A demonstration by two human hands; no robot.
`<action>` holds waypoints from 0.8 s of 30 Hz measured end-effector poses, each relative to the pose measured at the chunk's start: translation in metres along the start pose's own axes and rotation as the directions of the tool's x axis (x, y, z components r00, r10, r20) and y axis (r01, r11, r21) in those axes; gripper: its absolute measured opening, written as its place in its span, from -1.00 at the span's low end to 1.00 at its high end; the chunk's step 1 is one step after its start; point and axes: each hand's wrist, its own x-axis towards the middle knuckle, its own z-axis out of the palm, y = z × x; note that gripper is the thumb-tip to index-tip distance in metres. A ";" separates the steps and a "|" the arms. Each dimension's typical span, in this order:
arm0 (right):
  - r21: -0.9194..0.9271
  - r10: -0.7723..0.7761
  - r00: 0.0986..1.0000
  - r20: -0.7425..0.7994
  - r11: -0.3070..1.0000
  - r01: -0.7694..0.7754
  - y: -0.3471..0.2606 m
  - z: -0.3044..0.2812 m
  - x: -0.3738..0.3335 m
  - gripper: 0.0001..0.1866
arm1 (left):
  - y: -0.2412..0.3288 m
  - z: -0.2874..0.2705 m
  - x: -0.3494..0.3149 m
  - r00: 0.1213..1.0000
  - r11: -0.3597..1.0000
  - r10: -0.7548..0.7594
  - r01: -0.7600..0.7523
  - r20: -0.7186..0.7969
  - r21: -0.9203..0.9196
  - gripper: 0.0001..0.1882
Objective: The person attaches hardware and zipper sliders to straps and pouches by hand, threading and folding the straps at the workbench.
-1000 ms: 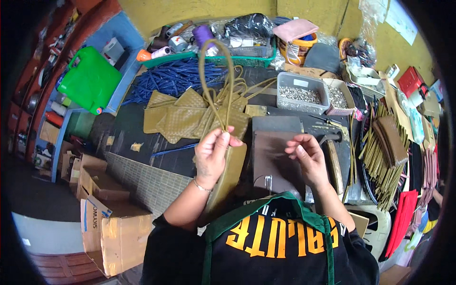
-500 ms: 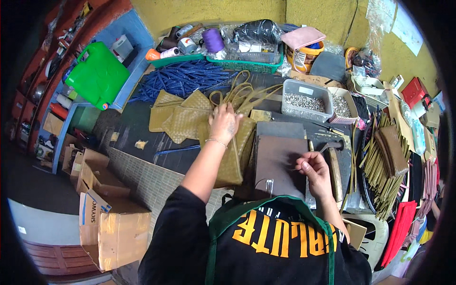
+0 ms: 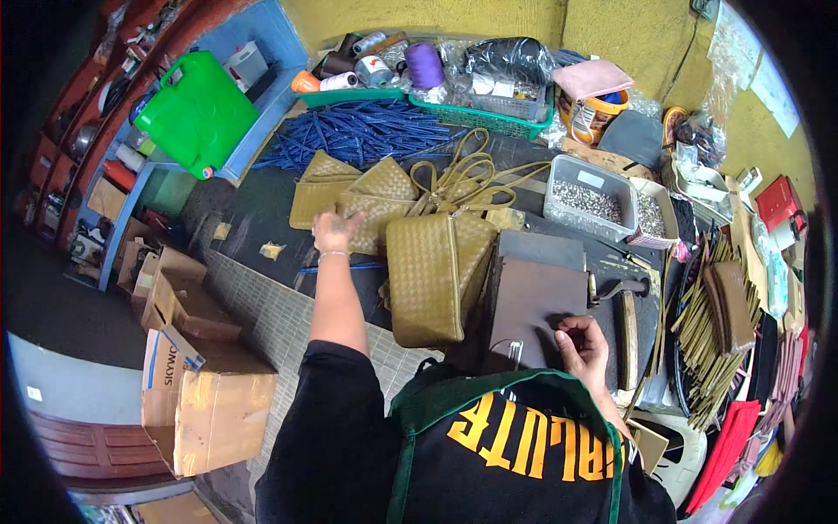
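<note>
My left hand (image 3: 338,232) is over the near edge of several olive woven pouches (image 3: 386,194), thumb apart from the fingers; whether it touches them I cannot tell. To its right lies another olive woven pouch (image 3: 425,284), zip edge facing right, overlapping a further pouch (image 3: 476,253). Thin olive straps (image 3: 467,179) loop behind them. My right hand (image 3: 585,348) is closed, thumb against curled fingers, at the near right of a dark brown slab (image 3: 537,293). Anything small in its fingers is hidden. A hammer with a wooden handle (image 3: 628,336) lies right of that hand.
Blue strips (image 3: 367,131) are heaped at the back left. A clear plastic box of small metal pieces (image 3: 589,205) stands at the back right. Green baskets (image 3: 484,118) line the wall. Olive strips (image 3: 711,349) are piled far right; a cardboard box (image 3: 223,419) stands at lower left.
My left hand has moved left, off the front pouch, to the pouches farther left. The front pouch now lies fully in view. My right hand has come slightly nearer to me.
</note>
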 end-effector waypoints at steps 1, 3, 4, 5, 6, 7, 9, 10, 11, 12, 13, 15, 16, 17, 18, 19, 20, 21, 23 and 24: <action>0.020 0.037 0.999 0.012 0.999 -0.037 -0.001 0.001 0.000 -0.86 | -0.007 -0.005 0.004 0.988 0.953 0.067 -0.023 0.136 -0.304 -0.52; 0.036 0.071 0.997 0.019 0.997 -0.071 -0.004 0.001 -0.001 -0.86 | -0.020 -0.014 0.008 0.981 0.884 0.105 -0.016 0.165 -0.467 -0.56; 0.006 0.026 0.999 0.043 1.000 -0.026 -0.007 0.003 -0.001 -0.86 | -0.025 -0.016 0.006 0.973 0.791 0.142 0.001 0.184 -0.612 -0.60; -0.042 0.001 1.000 0.029 0.999 0.000 -0.006 0.001 0.002 -0.86 | 0.002 -0.028 -0.003 0.952 0.866 0.292 -0.305 -0.094 -0.396 -0.67; -0.060 0.022 1.000 -0.017 0.998 -0.022 -0.005 0.000 0.004 -0.86 | 0.033 -0.053 -0.017 0.814 0.839 0.483 -0.535 -0.323 -0.095 -0.73; -0.084 -0.008 1.000 0.021 0.996 0.010 -0.013 0.001 0.005 -0.85 | 0.039 -0.080 -0.024 0.705 0.781 0.538 -0.623 -0.463 -0.041 -0.77; -0.159 -0.110 0.992 0.062 0.980 0.119 -0.015 0.001 0.007 -0.83 | 0.059 -0.125 -0.043 0.644 0.687 0.508 -0.703 -0.571 -0.182 -0.82; -0.236 -0.152 0.984 0.093 0.957 0.170 -0.020 -0.002 0.009 -0.83 | 0.075 -0.147 -0.061 0.714 0.628 0.450 -0.680 -0.537 -0.379 -0.83; -0.211 -0.121 0.984 0.129 0.966 0.147 -0.022 -0.006 0.012 -0.82 | 0.089 -0.168 -0.082 0.673 0.619 0.466 -0.712 -0.574 -0.332 -0.81; -0.183 -0.097 0.982 0.165 0.975 0.127 -0.025 -0.008 0.016 -0.81 | 0.099 -0.185 -0.103 0.626 0.609 0.480 -0.742 -0.614 -0.281 -0.79; -0.066 -0.068 0.987 0.147 0.995 0.078 -0.021 -0.009 0.020 -0.77 | 0.108 -0.190 -0.117 0.553 0.531 0.548 -0.809 -0.628 -0.250 -0.79; 0.301 -0.073 0.989 0.126 0.953 0.032 -0.016 -0.014 0.033 -0.57 | 0.117 -0.181 -0.140 0.370 0.323 0.697 -0.927 -0.614 -0.193 -0.78; 0.453 -0.032 0.987 0.158 0.890 -0.043 -0.022 -0.021 0.041 -0.44 | 0.120 -0.169 -0.152 0.265 0.202 0.802 -0.964 -0.536 -0.174 -0.78; 0.650 0.004 0.984 0.177 0.750 -0.120 -0.031 -0.023 0.048 -0.39 | 0.117 -0.146 -0.163 0.253 0.028 0.820 -0.913 -0.513 -0.406 -0.49; 0.798 0.037 0.985 0.171 0.580 -0.161 -0.030 -0.024 0.053 -0.38 | 0.118 -0.126 -0.180 0.297 0.117 0.920 -0.830 -0.255 -0.545 -0.48; 0.788 0.128 0.976 0.178 0.576 -0.219 -0.033 -0.028 0.058 -0.40 | 0.119 -0.112 -0.195 0.086 0.029 0.981 -0.951 -0.172 -0.308 -0.48; 0.779 0.217 0.959 0.184 0.562 -0.277 -0.034 -0.032 0.059 -0.43 | 0.115 -0.092 -0.211 0.036 0.006 0.996 -0.929 -0.076 -0.369 -0.47; 0.724 0.253 0.955 0.157 0.627 -0.285 -0.019 -0.034 0.058 -0.46 | 0.111 -0.074 -0.218 -0.005 -0.007 1.000 -0.821 -0.005 -0.571 -0.49; 0.698 0.304 0.946 0.113 0.653 -0.294 -0.004 -0.030 0.051 -0.52 | 0.105 -0.061 -0.227 -0.042 -0.064 0.998 -0.832 -0.053 -0.551 -0.50; 0.616 0.288 0.954 0.080 0.738 -0.275 -0.002 -0.029 0.046 -0.47 | 0.104 -0.057 -0.224 -0.055 -0.097 0.994 -0.817 -0.090 -0.569 -0.51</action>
